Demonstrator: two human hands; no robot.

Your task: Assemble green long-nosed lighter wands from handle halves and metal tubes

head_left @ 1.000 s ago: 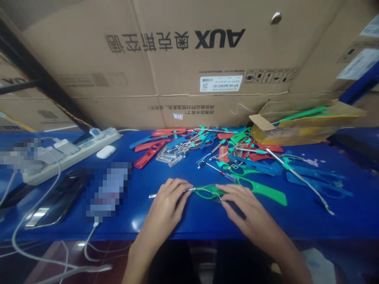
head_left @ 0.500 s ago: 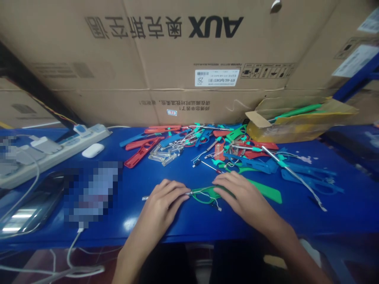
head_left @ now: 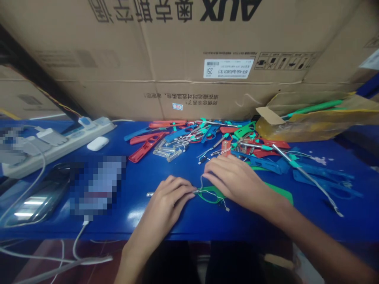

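Observation:
My left hand [head_left: 173,197] is closed on a thin metal rod [head_left: 150,194], whose end sticks out left of the hand. From its fingertips a white wire [head_left: 220,198] with a small connector trails to the right. My right hand [head_left: 237,179] pinches a thin, pale tube or wire [head_left: 201,182] that bends upward from the rod's right end. Under the right hand lies a green plastic handle shell [head_left: 280,191] with a loop-shaped opening, flat on the blue table [head_left: 189,225]. The right palm and fingers hide its middle.
Behind the hands is a pile of red handle shells [head_left: 148,148], blue shells [head_left: 263,162], clear plastic parts [head_left: 168,152] and metal rods [head_left: 286,156]. A cardboard box [head_left: 319,126] stands at back right. Left are a phone [head_left: 103,185], power strip [head_left: 68,146] and white case [head_left: 98,143].
My right hand has shifted from the green shell toward the left hand and now lifts the thin tube or wire upward. My left hand keeps its hold on the rod. The view has tilted slightly.

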